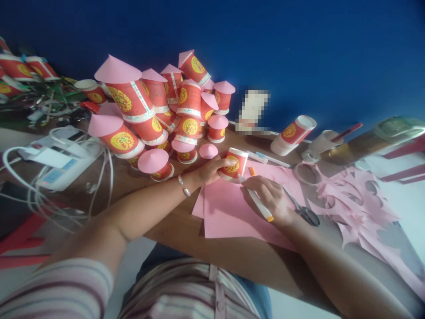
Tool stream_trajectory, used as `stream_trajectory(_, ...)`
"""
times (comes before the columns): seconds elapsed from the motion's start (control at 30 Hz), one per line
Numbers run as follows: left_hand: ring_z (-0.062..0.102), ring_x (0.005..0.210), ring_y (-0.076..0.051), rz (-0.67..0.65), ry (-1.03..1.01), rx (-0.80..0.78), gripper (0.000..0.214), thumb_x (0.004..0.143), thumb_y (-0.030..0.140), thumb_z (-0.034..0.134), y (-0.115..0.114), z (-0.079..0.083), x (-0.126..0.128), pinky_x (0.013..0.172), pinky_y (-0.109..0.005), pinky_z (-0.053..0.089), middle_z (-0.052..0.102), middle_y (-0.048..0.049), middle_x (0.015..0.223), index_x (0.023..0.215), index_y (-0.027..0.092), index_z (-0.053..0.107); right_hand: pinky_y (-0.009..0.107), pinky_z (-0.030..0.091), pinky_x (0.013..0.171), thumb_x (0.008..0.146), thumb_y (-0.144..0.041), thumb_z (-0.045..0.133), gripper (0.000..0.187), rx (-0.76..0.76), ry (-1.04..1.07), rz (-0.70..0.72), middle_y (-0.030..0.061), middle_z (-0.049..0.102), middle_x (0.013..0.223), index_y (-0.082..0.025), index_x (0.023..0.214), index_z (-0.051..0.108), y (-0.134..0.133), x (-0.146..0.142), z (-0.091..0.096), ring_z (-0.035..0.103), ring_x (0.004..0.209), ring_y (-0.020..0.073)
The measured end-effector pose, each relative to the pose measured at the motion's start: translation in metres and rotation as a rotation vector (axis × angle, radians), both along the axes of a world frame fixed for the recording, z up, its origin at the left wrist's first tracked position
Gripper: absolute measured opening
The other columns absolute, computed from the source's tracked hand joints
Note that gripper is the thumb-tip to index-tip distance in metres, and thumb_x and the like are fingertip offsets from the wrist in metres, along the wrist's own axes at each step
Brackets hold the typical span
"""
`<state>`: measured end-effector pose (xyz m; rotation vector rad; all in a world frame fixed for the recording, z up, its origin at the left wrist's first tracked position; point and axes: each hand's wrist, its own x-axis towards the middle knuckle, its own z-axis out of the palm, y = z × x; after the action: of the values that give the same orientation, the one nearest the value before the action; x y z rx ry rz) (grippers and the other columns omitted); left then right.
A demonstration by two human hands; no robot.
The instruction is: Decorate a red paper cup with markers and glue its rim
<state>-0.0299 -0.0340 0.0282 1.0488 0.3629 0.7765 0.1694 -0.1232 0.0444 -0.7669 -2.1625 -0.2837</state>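
Observation:
My left hand (212, 170) grips a red paper cup (235, 164) that stands upside down on a sheet of pink paper (232, 210). My right hand (270, 195) holds a white pen with an orange end (258, 202), its tip set against the base of the cup on the paper. A small orange pen cap (252, 170) lies on the paper just right of the cup.
Behind the cup is a heap of red cups with pink cone lids (156, 110). Scissors (303, 208), a tape roll (307, 173) and pink paper scraps (361, 204) lie at the right. White cables and a power strip (56, 164) sit left. The wooden table's edge (232, 257) runs near my body.

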Motion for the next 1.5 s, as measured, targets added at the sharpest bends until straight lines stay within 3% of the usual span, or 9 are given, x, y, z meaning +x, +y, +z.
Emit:
stream_trajectory(0.27,0.057,0.069,-0.012,-0.015,-0.027,-0.027,0.034,0.082,0.046,0.082,0.0007,-0.0032,0.0006,0.066,-0.024,0.050,0.063,-0.0014,0.076,0.078,0.015,0.067,0.028,0.058,0.059,0.096,-0.005,0.068,0.021,0.024,0.021,-0.030,0.0019,0.073,0.082,-0.020,0.108,0.061,0.0014,-0.0005,-0.0001,0.072,0.066,0.0154)
stream_trajectory(0.67,0.067,0.080,-0.019,-0.020,-0.021,-0.080,0.034,0.083,0.045,0.081,0.0014,-0.0071,-0.0015,0.079,-0.036,0.061,0.069,-0.0057,0.086,0.093,0.014,0.070,0.026,0.055,0.058,0.097,-0.004,0.065,0.018,0.038,-0.007,-0.039,0.0002,0.071,0.078,-0.020,0.105,0.059,-0.0019,-0.0044,0.0024,0.067,0.063,0.0133)
stream_trajectory(0.97,0.061,0.074,-0.013,0.035,-0.048,-0.065,0.032,0.083,0.042,0.083,0.0003,-0.0059,0.0007,0.069,-0.026,0.052,0.066,-0.0025,0.084,0.088,0.014,0.068,0.026,0.056,0.061,0.095,-0.006,0.068,0.019,0.029,-0.034,0.039,-0.0003,0.072,0.079,-0.021,0.106,0.061,-0.0057,-0.0048,0.0066,0.069,0.065,0.0136)
stream_trajectory(1.13,0.058,0.071,-0.012,0.039,-0.032,-0.049,0.033,0.082,0.043,0.082,-0.0013,-0.0019,0.0012,0.071,-0.026,0.051,0.062,-0.0005,0.076,0.079,0.015,0.064,0.026,0.056,0.060,0.094,-0.006,0.068,0.020,0.035,-0.040,0.036,0.0004,0.073,0.080,-0.020,0.107,0.062,-0.0058,-0.0044,0.0070,0.068,0.064,0.0139)
stream_trajectory(1.5,0.056,0.066,-0.012,0.041,-0.014,-0.049,0.032,0.083,0.044,0.079,-0.0019,-0.0008,0.0018,0.067,-0.027,0.050,0.061,0.0001,0.075,0.082,0.016,0.064,0.027,0.057,0.062,0.097,-0.008,0.069,0.017,0.026,-0.053,0.031,0.0019,0.074,0.081,-0.019,0.107,0.062,-0.0057,-0.0043,0.0046,0.070,0.067,0.0144)
